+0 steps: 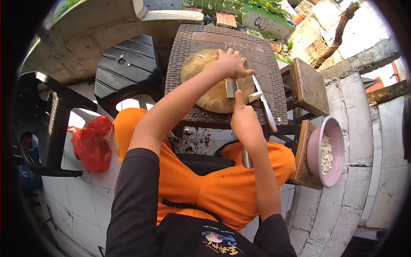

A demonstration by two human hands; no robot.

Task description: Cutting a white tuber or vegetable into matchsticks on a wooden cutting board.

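On a round wooden chopping board [205, 96], my left hand [231, 64] rests palm down with its fingers spread, over the far end of a wide knife blade [230, 89]. Whatever lies beneath that palm is hidden. My right hand [245, 123] grips this knife, index finger stretched forward along it; the metal handle [246, 159] sticks out below the wrist. Just right of the blade lies a pale, off-white chunk of food [255, 96] at the board's edge. A second, long knife [265, 104] lies on the table beside the board, near my left thumb.
The board sits on a brown wicker-edged table [176, 41]. A pink basin [337, 151] with pale cut pieces [326, 154] stands tilted in view on a wooden stool [305, 154] at right. Left are a black plastic stool [128, 69], a black chair [59, 106] and a red plastic bag [94, 144].
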